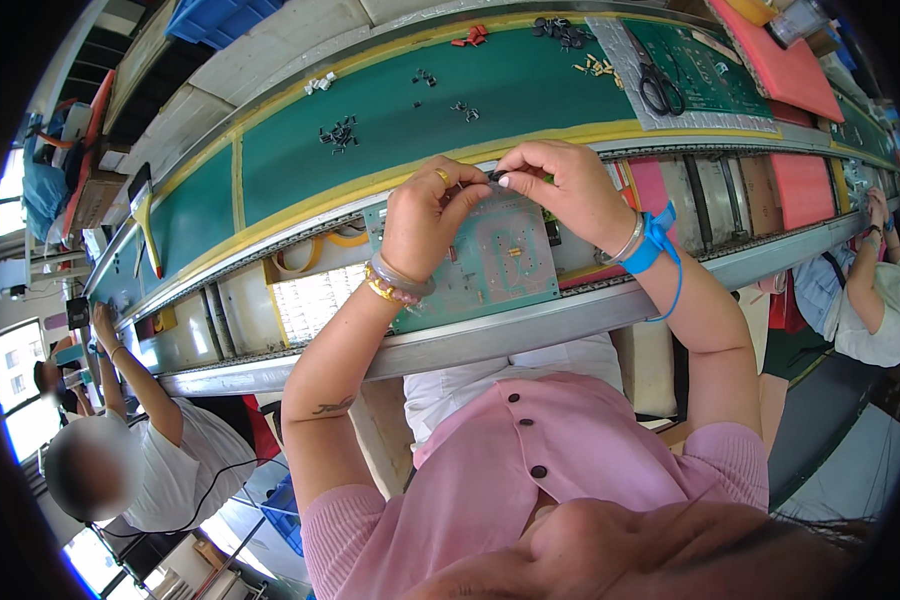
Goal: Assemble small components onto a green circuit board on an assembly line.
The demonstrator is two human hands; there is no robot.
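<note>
My left hand (425,215) and my right hand (570,190) meet over the far edge of a green circuit board (450,290). Between their pinched fingertips is a small black electronic component (495,175); its exact kind is too small to tell. Both hands appear closed on it. The board rests across the conveyor rails in front of me, with a few small parts on it, among them a yellow one (515,252). My left forearm hides part of its left side. A blue wrist strap (656,243) circles my right wrist.
Beyond the rail, a green work surface (300,190) carries loose piles: black components (339,134), white ones (320,83), red ones (470,36), yellow ones (598,68). Black-handled scissors (658,90) lie at right near another circuit board (705,70). People work on both sides.
</note>
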